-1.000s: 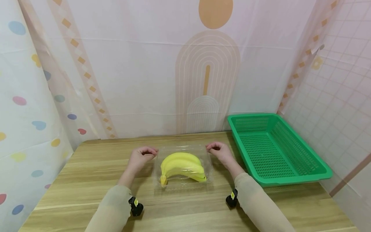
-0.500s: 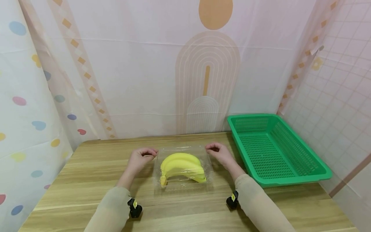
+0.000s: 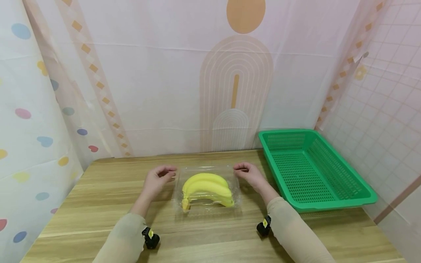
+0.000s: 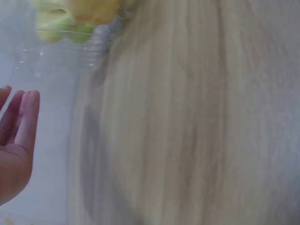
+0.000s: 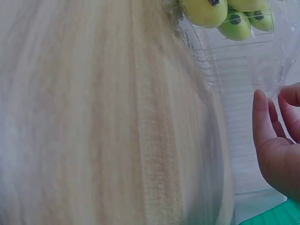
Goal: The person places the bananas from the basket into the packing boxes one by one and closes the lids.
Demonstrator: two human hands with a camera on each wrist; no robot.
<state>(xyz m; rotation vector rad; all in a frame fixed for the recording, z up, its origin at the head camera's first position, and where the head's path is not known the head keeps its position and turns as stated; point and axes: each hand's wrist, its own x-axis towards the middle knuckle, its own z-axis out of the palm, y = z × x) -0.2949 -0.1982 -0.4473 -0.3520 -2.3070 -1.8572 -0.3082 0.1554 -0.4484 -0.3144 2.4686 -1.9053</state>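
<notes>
A bunch of yellow bananas [image 3: 205, 182] lies inside a clear plastic box [image 3: 207, 210] on the table, under its see-through lid. Beside the box's far left corner, my left hand [image 3: 158, 179] holds nothing; the left wrist view shows its fingers [image 4: 29, 117] fairly straight and apart from the plastic. At the far right corner is my right hand [image 3: 249, 173], its fingertips at the lid's edge. A gap shows between thumb and fingers of that hand [image 5: 276, 145] in the right wrist view. Whether it still touches the plastic is hard to tell.
To the right stands a green slotted basket [image 3: 332, 204] with nothing in it. Wood-grain table [image 3: 108, 204] surface surrounds the box. A patterned curtain [image 3: 158, 91] hangs behind the table, with more cloth at both sides.
The left fingers have parted and drawn slightly left, away from the box's corner. Thumb and fingers of the right hand have loosened a little. Box and bananas stay where they were.
</notes>
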